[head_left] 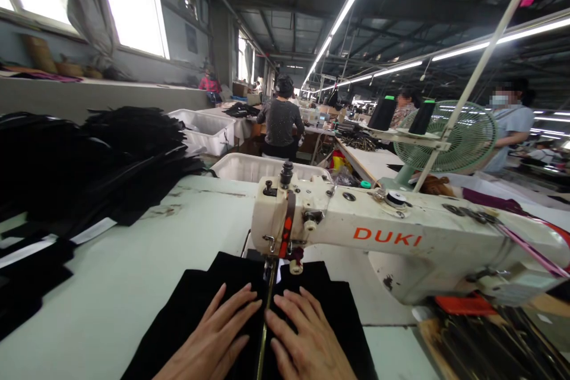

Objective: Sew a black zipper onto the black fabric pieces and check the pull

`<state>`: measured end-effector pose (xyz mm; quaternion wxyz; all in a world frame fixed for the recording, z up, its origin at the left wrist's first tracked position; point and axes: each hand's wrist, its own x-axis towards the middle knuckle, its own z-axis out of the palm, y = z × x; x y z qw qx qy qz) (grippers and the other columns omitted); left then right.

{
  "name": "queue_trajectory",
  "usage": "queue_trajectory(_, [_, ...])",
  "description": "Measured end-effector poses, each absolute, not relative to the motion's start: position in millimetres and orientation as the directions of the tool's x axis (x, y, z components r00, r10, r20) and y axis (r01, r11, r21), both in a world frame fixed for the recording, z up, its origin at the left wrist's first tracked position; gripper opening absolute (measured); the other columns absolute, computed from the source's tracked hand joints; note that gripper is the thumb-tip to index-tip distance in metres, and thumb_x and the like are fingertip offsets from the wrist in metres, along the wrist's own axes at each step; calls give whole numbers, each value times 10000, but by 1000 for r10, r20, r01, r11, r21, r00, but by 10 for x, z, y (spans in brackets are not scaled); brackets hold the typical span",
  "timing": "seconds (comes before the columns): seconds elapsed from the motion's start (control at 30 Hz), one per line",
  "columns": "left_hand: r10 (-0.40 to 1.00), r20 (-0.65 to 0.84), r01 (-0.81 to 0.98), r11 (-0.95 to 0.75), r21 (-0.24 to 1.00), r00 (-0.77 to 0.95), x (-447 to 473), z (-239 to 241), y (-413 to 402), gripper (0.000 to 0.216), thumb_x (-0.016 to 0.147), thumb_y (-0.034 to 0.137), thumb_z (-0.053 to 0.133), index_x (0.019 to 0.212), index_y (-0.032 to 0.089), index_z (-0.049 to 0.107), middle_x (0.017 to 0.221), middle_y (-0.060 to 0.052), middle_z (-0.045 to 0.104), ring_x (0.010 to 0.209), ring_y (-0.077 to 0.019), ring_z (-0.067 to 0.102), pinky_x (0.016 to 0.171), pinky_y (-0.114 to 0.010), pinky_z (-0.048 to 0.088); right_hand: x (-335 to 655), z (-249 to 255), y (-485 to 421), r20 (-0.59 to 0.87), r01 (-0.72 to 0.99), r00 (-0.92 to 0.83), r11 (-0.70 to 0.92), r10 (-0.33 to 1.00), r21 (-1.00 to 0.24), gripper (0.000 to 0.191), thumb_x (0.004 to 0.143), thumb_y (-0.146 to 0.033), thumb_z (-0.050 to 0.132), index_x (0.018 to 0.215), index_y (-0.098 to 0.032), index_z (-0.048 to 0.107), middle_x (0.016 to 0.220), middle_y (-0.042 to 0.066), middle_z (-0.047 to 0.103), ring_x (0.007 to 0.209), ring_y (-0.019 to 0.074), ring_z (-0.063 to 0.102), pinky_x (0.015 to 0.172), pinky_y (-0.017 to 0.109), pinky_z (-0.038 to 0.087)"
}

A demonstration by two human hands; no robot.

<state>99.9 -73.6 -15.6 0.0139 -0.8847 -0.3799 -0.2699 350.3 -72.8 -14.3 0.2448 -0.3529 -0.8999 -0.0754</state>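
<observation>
A white sewing machine (329, 219) with orange lettering stands across the pale table. Under its presser foot (268, 267) lies black fabric (178, 309), spread toward me. Down the middle of the fabric runs a narrow gold-edged strip that looks like a zipper (262, 344). To the left of this strip my left hand (218, 332) rests flat on the cloth, fingers stretched forward. My right hand (303, 332) lies flat on the other side, its fingertips close to the strip. Both hands have their fingers apart and grip nothing.
Tall stacks of black cloth pieces (111, 172) occupy the table's left. White plastic bins (231, 163) stand behind the machine. A green fan (445, 136) and thread cones (383, 113) are at the right. Dark pieces (494, 338) lie at lower right. Other people work farther back.
</observation>
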Motion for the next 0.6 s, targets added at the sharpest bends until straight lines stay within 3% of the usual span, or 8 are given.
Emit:
queue_trajectory(0.07, [623, 470, 649, -750, 130, 626, 1008, -121, -730, 603, 1030, 235, 405, 1574, 376, 186, 1492, 5, 474, 1319, -256, 504, 1040, -408, 477, 3499, -128, -732, 499, 671, -634, 741, 591, -25, 365, 990, -271, 522, 1351, -233, 562, 1292, 51, 650, 1181, 237, 611, 1047, 428, 504])
queue_trajectory(0.17, [603, 442, 631, -769, 101, 665, 996, -25, -696, 590, 1020, 239, 454, 1557, 381, 255, 1483, 11, 491, 1309, -250, 523, 1079, -402, 448, 3501, -67, -753, 479, 666, -643, 745, 598, -36, 369, 992, -280, 524, 1357, -238, 559, 1296, 63, 645, 1198, 240, 597, 1056, 432, 492])
queue_trajectory(0.3, [683, 257, 646, -730, 223, 684, 1000, 186, -643, 490, 1003, 229, 496, 1463, 394, 458, 1434, 6, 549, 1302, -265, 525, 1113, -451, 416, 3499, 106, -826, 403, 668, -638, 732, 656, -133, 320, 996, -273, 517, 1308, -258, 589, 1330, 81, 602, 1253, 238, 542, 1107, 453, 427])
queue_trajectory(0.4, [711, 134, 643, -687, 337, 690, 1019, 306, -611, 481, 1012, 178, 440, 1440, 393, 489, 1427, -7, 536, 1332, -264, 469, 1143, -501, 341, 3484, 227, -879, 343, 639, -657, 737, 671, -220, 268, 985, -229, 512, 1227, -260, 625, 1284, 79, 581, 1257, 224, 501, 1157, 474, 334])
queue_trajectory(0.6, [698, 55, 640, -683, 352, 714, 999, 318, -636, 470, 1032, 213, 453, 1472, 379, 442, 1482, -20, 462, 1381, -267, 385, 1170, -510, 240, 3447, 462, -1145, 145, 526, -792, 783, 593, -332, 149, 912, -226, 627, 1034, -284, 689, 961, 17, 561, 931, 191, 545, 929, 343, 484])
